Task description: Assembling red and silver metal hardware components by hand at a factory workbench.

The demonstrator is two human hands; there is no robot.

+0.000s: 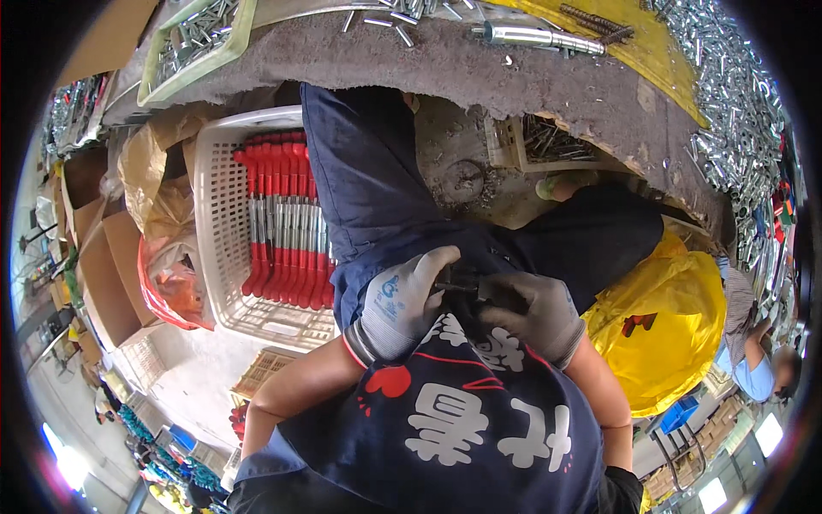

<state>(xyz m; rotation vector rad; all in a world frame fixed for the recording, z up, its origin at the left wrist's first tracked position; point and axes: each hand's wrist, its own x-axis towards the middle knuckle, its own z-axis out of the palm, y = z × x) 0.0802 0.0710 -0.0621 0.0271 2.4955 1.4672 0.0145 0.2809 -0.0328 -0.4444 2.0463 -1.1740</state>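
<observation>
Both of my hands wear grey-white work gloves and meet in front of my apron, over my lap. Between them is a small black piece (461, 277) whose kind I cannot make out against the dark cloth. My left hand (398, 300) grips it from the left, thumb and fingers bent around its end. From the other side my right hand (538, 315) has its fingers curled against the same piece, partly in shadow. Left of my leg stands a white plastic basket (214, 223) with a row of red-and-silver metal tools (287, 223) laid side by side.
Ahead is a cloth-covered bench (342, 56) with a silver air tool (544, 37) and a pale tray (240, 43) of metal parts. Loose metal pieces (728, 94) heap at the right. A yellow bag (676, 343) lies by my right side; cardboard boxes (111, 265) stand left.
</observation>
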